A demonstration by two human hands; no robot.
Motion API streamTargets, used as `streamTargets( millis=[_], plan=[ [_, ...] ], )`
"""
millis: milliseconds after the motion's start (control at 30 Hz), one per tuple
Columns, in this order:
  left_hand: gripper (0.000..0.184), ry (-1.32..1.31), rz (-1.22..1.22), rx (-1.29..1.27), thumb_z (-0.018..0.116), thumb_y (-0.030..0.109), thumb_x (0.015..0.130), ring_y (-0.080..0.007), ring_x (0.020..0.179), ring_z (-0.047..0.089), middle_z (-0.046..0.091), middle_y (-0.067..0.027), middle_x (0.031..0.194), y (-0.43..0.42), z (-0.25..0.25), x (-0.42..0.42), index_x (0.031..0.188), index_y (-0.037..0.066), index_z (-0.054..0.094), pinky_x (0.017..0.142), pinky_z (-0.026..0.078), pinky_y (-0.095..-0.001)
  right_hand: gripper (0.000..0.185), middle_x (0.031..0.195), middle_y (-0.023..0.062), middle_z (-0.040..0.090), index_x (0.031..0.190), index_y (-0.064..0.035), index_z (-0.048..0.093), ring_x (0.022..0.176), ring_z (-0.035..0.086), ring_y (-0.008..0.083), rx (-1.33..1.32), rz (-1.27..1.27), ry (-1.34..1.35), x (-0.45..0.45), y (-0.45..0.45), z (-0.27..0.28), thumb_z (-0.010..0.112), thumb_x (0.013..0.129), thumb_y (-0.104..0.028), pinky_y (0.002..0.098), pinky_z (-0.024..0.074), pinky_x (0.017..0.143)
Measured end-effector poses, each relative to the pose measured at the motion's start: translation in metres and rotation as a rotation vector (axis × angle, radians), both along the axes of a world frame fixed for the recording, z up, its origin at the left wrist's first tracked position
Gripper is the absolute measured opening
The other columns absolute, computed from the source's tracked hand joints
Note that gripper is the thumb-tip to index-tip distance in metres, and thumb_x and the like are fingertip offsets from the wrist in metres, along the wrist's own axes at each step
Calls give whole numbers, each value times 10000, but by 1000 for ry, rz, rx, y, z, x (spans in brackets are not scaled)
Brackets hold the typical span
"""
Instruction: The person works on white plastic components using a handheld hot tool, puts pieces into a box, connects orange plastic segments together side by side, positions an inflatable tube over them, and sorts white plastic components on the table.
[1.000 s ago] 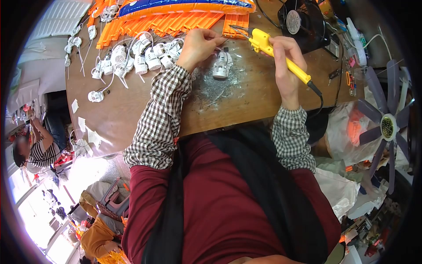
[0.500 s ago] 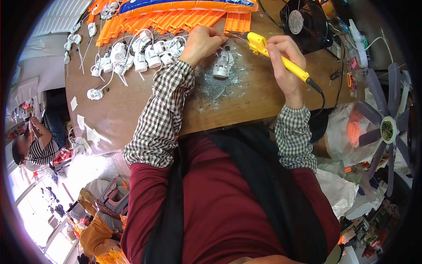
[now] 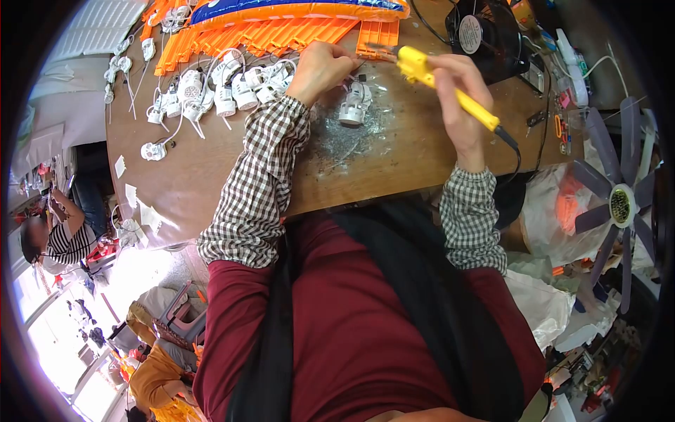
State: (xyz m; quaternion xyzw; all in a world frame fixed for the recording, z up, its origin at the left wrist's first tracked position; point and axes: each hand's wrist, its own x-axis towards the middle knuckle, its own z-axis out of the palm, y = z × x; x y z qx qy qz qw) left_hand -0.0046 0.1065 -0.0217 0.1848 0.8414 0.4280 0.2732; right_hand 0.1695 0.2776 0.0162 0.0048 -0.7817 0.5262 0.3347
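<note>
My right hand (image 3: pixel 460 95) is closed around the handle of a yellow soldering iron (image 3: pixel 474 109). The iron's tip, blurred, points left over an orange plastic strip (image 3: pixel 380 35), a little beyond my left fingertips. My left hand (image 3: pixel 323 69) pinches thumb and finger together; whatever lies between them is too small to make out. Just below those fingertips a white plastic part (image 3: pixel 354 105) rests on the table, on a patch of dark specks. Left of my left hand lie several similar white parts (image 3: pixel 225 84) with wires.
Rows of orange strips (image 3: pixel 260 39) and an orange-blue package (image 3: pixel 295 10) lie along the far side of the wooden table (image 3: pixel 394 165). A black fan (image 3: pixel 485 35) stands at the far right. A larger bladed fan (image 3: pixel 619 204) is beyond the right edge. Other people (image 3: pixel 63 232) sit at left.
The soldering iron's tip has shifted slightly up, away from my left fingertips, and is blurred by motion. My left hand and the white parts stay nearly where they were.
</note>
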Motion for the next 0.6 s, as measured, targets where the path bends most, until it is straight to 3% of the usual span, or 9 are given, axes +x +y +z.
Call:
streamTargets(
  millis=[33,100,167,467,600],
  plan=[
    [202,12,-16,3,698,169,905,-88,711,673,743,-62,844,0,-1,-1,984,-5,762,644,542,-224,166,1060,84,636,1081,35,650,921,639,154,-184,-66,39,2,-4,1,560,1005,-81,274,547,793],
    [201,24,-35,7,699,172,904,-88,712,674,743,-64,842,-1,-2,0,984,-1,764,642,543,-225,278,1094,135,638,1216,59,579,926,674,223,-300,-143,73,4,2,-6,483,1049,-140,353,592,829],
    [229,53,22,73,701,184,831,-148,644,701,735,-117,733,-1,-2,2,917,-14,778,642,554,-284,289,1100,147,638,1230,56,561,920,681,241,-424,-148,136,8,6,-12,464,1058,-154,367,593,816],
    [214,52,-22,-22,706,183,903,-83,712,675,744,-67,829,0,-2,0,969,-11,766,637,549,-235,306,1063,123,621,1245,31,552,899,671,243,-527,-184,177,17,2,-18,457,1068,-200,375,577,782],
    [252,104,-14,-34,715,213,895,-126,708,687,745,-93,815,0,0,6,965,-24,761,659,562,-267,309,1066,123,622,1252,32,548,904,671,246,-524,-167,193,17,1,-18,454,1069,-199,375,576,776]
  ],
)
